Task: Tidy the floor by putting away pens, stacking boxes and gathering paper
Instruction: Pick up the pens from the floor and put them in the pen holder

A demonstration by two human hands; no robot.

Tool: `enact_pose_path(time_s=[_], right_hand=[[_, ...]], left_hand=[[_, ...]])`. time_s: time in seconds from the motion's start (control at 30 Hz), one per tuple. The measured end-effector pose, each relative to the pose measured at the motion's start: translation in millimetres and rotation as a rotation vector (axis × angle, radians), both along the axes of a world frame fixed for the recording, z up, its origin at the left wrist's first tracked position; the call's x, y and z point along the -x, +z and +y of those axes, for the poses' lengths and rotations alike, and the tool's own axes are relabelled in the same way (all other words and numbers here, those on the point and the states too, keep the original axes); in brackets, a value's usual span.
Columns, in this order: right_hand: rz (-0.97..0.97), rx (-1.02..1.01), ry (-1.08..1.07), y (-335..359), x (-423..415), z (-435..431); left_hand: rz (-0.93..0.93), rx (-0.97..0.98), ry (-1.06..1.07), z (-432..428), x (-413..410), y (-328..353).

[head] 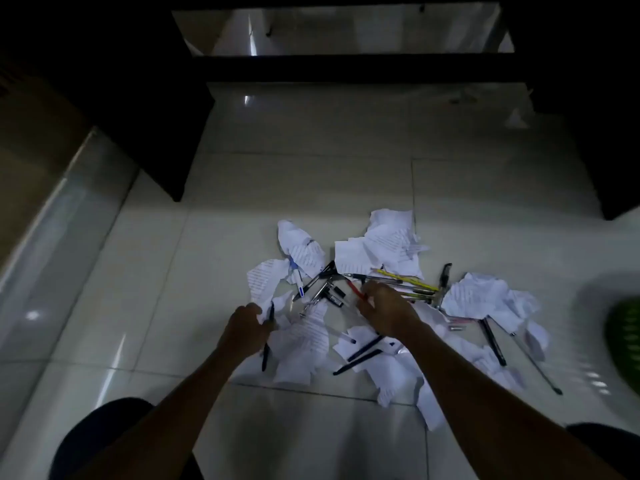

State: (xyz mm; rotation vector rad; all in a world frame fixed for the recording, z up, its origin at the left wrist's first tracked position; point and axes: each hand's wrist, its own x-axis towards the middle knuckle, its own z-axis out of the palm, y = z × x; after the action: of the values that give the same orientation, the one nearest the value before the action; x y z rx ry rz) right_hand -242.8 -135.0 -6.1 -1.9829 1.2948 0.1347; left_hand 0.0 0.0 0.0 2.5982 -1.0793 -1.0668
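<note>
Dark furniture frame (346,69) ahead, green object (625,337) at right edge.

Bare forearms (194,386), dark trousers (97,434) at the knees

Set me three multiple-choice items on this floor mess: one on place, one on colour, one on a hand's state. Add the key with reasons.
1. The yellow pen lies: A) beyond the right hand; B) under the left hand; C) beside a knee.
2. The pen at the right hand's fingertips is: A) green; B) red; C) white.
3. The left hand: A) lies flat on the tiles; B) holds a box; C) grips a dark pen.
Key: 1 A, it shows past the knuckles; 2 B, its shaft is red; 3 C, the fingers curl round the barrel.
</note>
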Motion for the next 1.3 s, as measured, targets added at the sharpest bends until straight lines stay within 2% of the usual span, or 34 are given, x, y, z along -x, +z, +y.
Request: enact_pose_path(time_s=[0.17, 0.37, 0.9, 1.3], right_hand=[[0.041, 0.003, -0.013, -28, -7, 4], [0.132, 0.211, 0.010, -51, -20, 6], [0.186, 0.215, 0.080, -65, -40, 14], [0.234, 0.214, 0.114, -63, -41, 14]], left_hand=[[0.001, 0.010, 0.099, 10, 7, -29], [-0.034, 0.004, 0.126, 12, 7, -55], [-0.200, -0.031, 0.025, 11, 14, -62], [-0.194, -0.043, 0.034, 2, 20, -55]])
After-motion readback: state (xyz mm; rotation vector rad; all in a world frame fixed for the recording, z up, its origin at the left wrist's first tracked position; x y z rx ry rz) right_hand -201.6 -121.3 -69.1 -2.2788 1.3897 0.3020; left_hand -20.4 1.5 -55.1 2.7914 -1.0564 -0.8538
